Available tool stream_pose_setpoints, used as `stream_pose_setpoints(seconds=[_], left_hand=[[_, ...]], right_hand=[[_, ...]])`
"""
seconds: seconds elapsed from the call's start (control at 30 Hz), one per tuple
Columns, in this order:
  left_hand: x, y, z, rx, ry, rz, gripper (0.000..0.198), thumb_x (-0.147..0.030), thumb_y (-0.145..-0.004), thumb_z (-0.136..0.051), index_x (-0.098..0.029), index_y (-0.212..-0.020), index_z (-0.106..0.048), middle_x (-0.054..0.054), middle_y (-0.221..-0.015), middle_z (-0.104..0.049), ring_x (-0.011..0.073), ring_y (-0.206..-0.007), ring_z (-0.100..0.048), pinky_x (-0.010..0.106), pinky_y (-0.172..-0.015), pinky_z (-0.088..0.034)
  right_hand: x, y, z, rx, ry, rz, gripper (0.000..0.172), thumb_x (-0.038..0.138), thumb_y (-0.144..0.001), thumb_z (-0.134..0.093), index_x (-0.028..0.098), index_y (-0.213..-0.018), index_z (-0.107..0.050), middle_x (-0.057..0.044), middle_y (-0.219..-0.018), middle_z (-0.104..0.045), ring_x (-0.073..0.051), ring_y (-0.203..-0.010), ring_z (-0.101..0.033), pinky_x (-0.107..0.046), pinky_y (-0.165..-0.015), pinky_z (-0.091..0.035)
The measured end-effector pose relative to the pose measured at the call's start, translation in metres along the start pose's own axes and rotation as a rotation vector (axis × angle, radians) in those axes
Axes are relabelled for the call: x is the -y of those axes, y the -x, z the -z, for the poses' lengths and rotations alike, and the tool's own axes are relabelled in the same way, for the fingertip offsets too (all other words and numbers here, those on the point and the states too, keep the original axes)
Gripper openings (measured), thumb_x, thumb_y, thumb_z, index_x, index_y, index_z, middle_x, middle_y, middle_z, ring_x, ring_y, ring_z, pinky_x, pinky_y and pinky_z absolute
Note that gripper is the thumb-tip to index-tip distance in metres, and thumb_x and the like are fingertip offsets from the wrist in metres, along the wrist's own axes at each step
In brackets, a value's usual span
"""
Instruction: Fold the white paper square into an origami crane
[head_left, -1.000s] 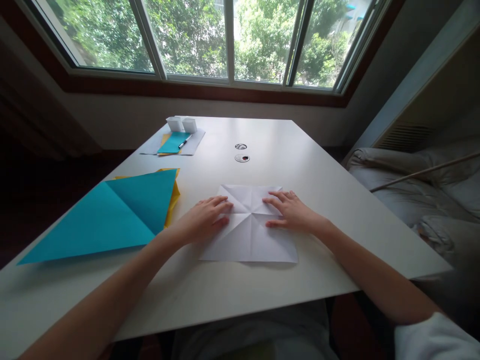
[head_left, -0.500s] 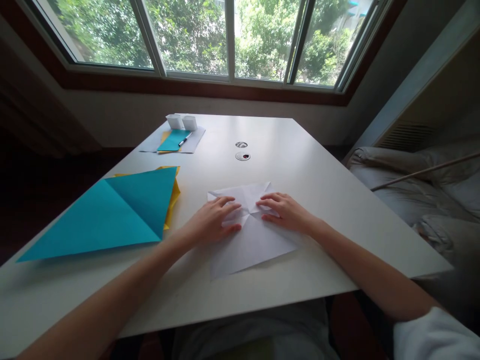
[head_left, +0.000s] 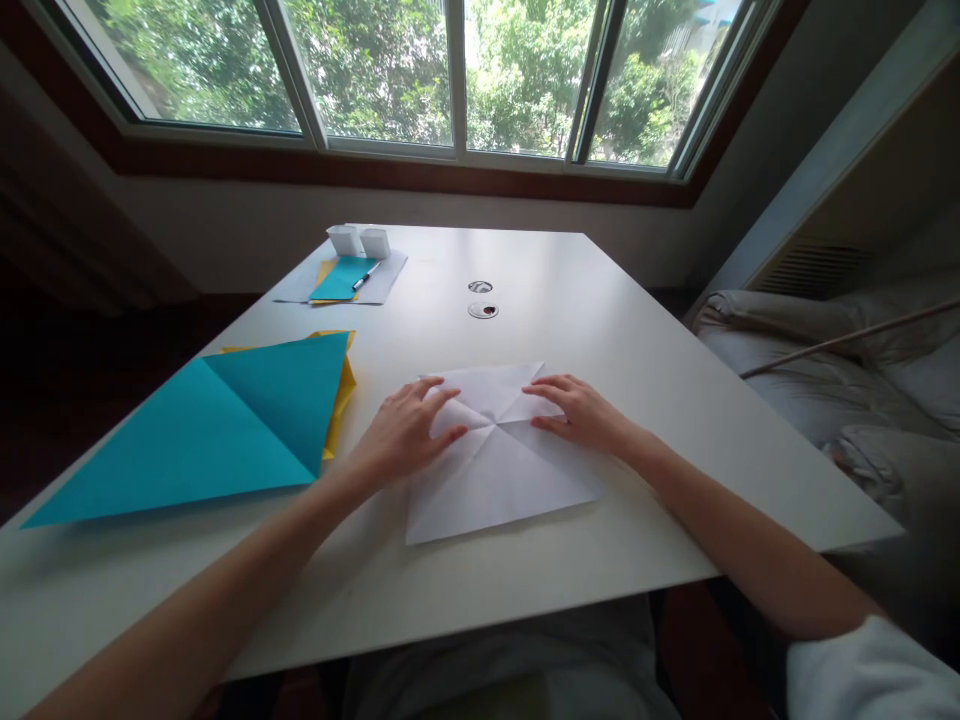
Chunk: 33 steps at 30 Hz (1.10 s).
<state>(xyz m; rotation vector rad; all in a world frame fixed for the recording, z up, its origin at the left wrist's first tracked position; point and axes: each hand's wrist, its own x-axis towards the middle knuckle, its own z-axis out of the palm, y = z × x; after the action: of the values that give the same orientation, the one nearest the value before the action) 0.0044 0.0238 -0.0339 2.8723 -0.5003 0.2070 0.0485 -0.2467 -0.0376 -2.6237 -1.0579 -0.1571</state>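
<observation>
A creased sheet of white paper (head_left: 499, 480) lies on the white table in front of me, its fold lines crossing near the middle. My left hand (head_left: 412, 422) is at the sheet's left side, fingers spread over its upper left part. On the opposite side, my right hand (head_left: 581, 410) reaches over the upper right part with fingers apart. Neither hand grips the paper; whether every fingertip touches it I cannot tell. The sheet's upper left corner is partly covered by my left hand.
Left of my left hand lies a large folded teal paper (head_left: 247, 430) over yellow paper (head_left: 341, 400). Farther back, small white paper boxes (head_left: 360, 241), a teal sheet (head_left: 341, 280) and a pen (head_left: 366, 277) rest on more sheets. Two round fittings (head_left: 482, 311) sit in the table (head_left: 600, 330).
Both hands have moved apart from the paper's centre, the left one more clearly, uncovering more of the creases. The paper's lower left corner looks flatter.
</observation>
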Motion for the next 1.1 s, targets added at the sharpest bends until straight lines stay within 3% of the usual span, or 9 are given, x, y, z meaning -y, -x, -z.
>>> stream_pose_setpoints(seconds=[0.07,0.17,0.37,0.47,0.57,0.67,0.77,0.93,1.1], left_hand=[[0.006,-0.001,0.006,-0.032,-0.067,0.144,0.065,-0.06,-0.079,-0.038,-0.013,-0.121,-0.051,0.017,-0.122,-0.05,0.0315,-0.112,-0.046,0.043,-0.092,-0.038],[0.015,-0.004,0.012,0.043,-0.127,0.233,0.07,-0.066,-0.077,-0.035,-0.008,-0.108,-0.06,0.02,-0.108,-0.056,0.0324,-0.103,-0.051,0.042,-0.087,-0.04],[0.019,-0.008,0.006,0.115,0.079,0.312,0.06,-0.063,-0.08,-0.029,-0.019,-0.099,-0.066,0.014,-0.113,-0.054,0.0345,-0.109,-0.046,0.049,-0.09,-0.035],[0.019,-0.008,0.004,0.086,0.44,0.376,0.054,-0.061,-0.079,-0.038,-0.021,-0.104,-0.064,0.011,-0.116,-0.055,0.0333,-0.114,-0.044,0.046,-0.092,-0.036],[0.012,-0.007,0.008,0.113,0.978,0.422,0.055,-0.052,-0.075,-0.055,-0.021,-0.12,-0.052,0.009,-0.105,-0.061,0.0256,-0.1,-0.056,0.036,-0.081,-0.045],[-0.001,-0.005,0.014,0.166,1.384,0.445,0.074,-0.03,-0.071,-0.068,-0.026,-0.135,-0.03,0.003,-0.083,-0.065,0.0164,-0.077,-0.063,0.028,-0.068,-0.049],[-0.013,-0.005,0.015,0.143,1.579,0.481,0.089,-0.012,-0.069,-0.069,-0.031,-0.138,-0.016,-0.001,-0.077,-0.067,0.0131,-0.074,-0.064,0.024,-0.069,-0.05],[-0.015,-0.01,0.014,-0.013,1.698,0.502,0.072,-0.004,-0.068,-0.065,-0.019,-0.13,-0.032,0.004,-0.09,-0.069,0.0152,-0.084,-0.065,0.024,-0.076,-0.053],[-0.009,-0.012,0.015,-0.069,1.732,0.467,0.051,-0.005,-0.07,-0.064,-0.014,-0.116,-0.045,0.009,-0.1,-0.067,0.0178,-0.089,-0.065,0.028,-0.078,-0.054]], right_hand=[[-0.008,0.001,0.005,-0.044,0.046,-0.144,0.043,0.045,-0.086,-0.044,0.02,-0.12,-0.052,-0.01,-0.121,-0.053,-0.023,-0.109,-0.049,-0.038,-0.094,-0.038],[-0.017,0.002,0.011,-0.018,0.093,-0.308,0.046,0.049,-0.087,-0.039,0.016,-0.112,-0.058,-0.012,-0.112,-0.057,-0.025,-0.104,-0.051,-0.038,-0.091,-0.039],[-0.017,0.002,0.006,0.093,0.081,-0.343,0.047,0.051,-0.088,-0.033,0.017,-0.107,-0.061,-0.012,-0.109,-0.057,-0.025,-0.104,-0.05,-0.035,-0.088,-0.039],[-0.015,0.001,0.004,0.096,0.067,-0.36,0.048,0.051,-0.087,-0.034,0.018,-0.113,-0.058,-0.013,-0.113,-0.055,-0.026,-0.107,-0.048,-0.035,-0.088,-0.039],[-0.015,0.001,0.004,0.104,0.071,-0.37,0.049,0.051,-0.088,-0.033,0.018,-0.115,-0.057,-0.013,-0.113,-0.056,-0.026,-0.107,-0.048,-0.035,-0.088,-0.038],[-0.015,0.0,0.002,0.096,0.068,-0.376,0.048,0.05,-0.087,-0.033,0.018,-0.115,-0.057,-0.012,-0.114,-0.056,-0.026,-0.108,-0.048,-0.035,-0.09,-0.037],[-0.014,0.0,0.002,0.087,0.02,-0.393,0.048,0.05,-0.088,-0.032,0.019,-0.113,-0.058,-0.012,-0.114,-0.056,-0.026,-0.11,-0.047,-0.036,-0.091,-0.037],[-0.014,-0.001,0.01,0.059,-0.282,-0.442,0.049,0.051,-0.089,-0.029,0.019,-0.113,-0.056,-0.01,-0.104,-0.061,-0.022,-0.1,-0.054,-0.034,-0.086,-0.041],[-0.013,-0.003,0.014,0.129,-0.851,-0.578,0.053,0.061,-0.081,-0.039,0.015,-0.094,-0.06,-0.008,-0.083,-0.064,-0.017,-0.071,-0.059,-0.027,-0.058,-0.045]])
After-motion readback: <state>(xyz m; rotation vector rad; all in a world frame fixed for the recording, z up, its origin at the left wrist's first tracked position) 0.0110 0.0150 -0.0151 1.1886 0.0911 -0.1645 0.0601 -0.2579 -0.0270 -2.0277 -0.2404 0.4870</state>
